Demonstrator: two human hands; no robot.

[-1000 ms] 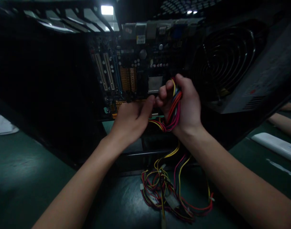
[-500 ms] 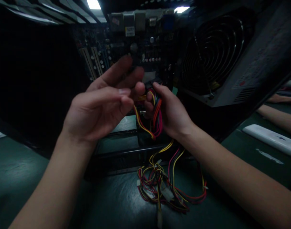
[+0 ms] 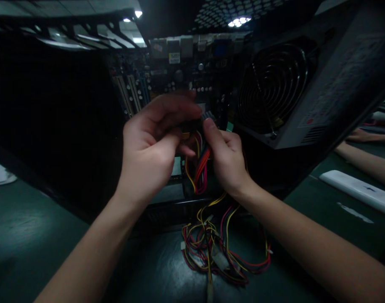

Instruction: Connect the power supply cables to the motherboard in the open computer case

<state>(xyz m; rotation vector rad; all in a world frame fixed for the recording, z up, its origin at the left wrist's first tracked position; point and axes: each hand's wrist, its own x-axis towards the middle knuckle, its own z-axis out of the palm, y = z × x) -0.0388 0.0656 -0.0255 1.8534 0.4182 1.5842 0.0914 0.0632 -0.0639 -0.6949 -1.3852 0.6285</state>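
Inside an open computer case, my right hand [image 3: 228,153] is closed around a multi-pin power connector [image 3: 207,115], with its thumb on top. A bundle of red, orange, yellow and magenta wires [image 3: 202,164] loops down from the connector. My left hand [image 3: 154,139] is just left of it, fingers curved and the thumb apart from them. Its fingertips reach the connector's left side; blur hides whether they touch. Behind both hands is the motherboard [image 3: 178,75], with pale card slots [image 3: 127,93] at its left.
A power supply [image 3: 293,113] with a round fan grille sits at the right. Loose cables [image 3: 217,252] lie tangled on the green table [image 3: 142,269] in front. Right of the case are a white bar [image 3: 359,189] and another person's forearm [image 3: 365,162].
My left hand has moved right to the connector, its fingers curling in. My right hand still holds the connector. The view has tilted up slightly, showing more of the case top.
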